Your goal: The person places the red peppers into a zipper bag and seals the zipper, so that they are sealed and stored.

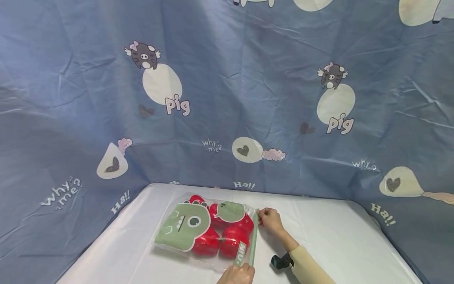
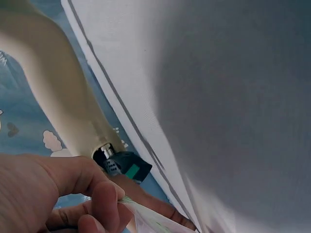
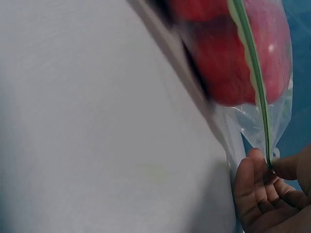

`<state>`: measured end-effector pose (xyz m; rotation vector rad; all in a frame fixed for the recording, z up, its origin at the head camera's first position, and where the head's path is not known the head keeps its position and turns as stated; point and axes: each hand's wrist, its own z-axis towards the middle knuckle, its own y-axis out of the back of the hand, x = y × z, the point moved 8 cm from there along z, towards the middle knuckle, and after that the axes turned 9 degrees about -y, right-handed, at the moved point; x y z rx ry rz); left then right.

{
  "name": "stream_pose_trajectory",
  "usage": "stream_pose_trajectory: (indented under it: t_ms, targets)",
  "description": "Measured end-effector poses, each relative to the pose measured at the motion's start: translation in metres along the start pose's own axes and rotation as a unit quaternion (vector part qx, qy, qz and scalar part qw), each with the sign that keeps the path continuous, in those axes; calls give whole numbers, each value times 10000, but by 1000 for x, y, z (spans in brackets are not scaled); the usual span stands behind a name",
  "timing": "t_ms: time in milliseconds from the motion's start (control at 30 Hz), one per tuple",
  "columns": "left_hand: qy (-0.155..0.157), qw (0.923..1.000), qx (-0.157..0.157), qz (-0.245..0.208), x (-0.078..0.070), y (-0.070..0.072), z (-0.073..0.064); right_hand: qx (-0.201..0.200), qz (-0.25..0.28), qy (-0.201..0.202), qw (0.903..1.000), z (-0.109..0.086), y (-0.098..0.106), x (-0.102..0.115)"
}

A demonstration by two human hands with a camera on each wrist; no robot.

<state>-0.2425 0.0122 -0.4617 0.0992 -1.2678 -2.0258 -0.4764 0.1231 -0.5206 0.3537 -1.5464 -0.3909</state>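
A clear zip bag (image 1: 173, 234) with a green monster print lies on the white table, its green zip edge (image 1: 254, 241) on the right side. Inside are several glossy red rounded things (image 1: 234, 241). At the near end of the zip edge, my left hand (image 1: 237, 274) grips the bag's corner; in the left wrist view its thumb and fingers pinch the plastic. My right hand (image 1: 271, 220) is at the far end, where thumb and finger pinch the tip of the green zip strip (image 3: 254, 63), as the right wrist view shows.
The white-covered table (image 1: 330, 236) extends to both sides of the bag. A blue printed curtain (image 1: 227, 98) hangs behind it and down the sides. A dark wrist camera (image 1: 281, 261) is strapped on the right wrist, below a pale yellow sleeve (image 1: 308, 266).
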Motion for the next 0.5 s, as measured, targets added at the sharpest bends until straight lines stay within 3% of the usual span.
stream_pose_trajectory:
  t_ms: [233, 333, 400, 500]
  targets:
    - [-131, 9993, 36, -339, -5, -4, 3, -52, 140, 12, 9999, 4, 7, -2]
    - [-206, 9996, 102, -135, -6, -4, 4, -105, 225, -90, 9997, 5, 7, -6]
    - [-234, 9994, 266, 8, -6, -4, 4, -132, 329, -136, 9993, 5, 9, -8]
    - [-130, 9965, 797, -224, -3, -5, 4, -210, 219, -99, 9995, 1, 15, -6]
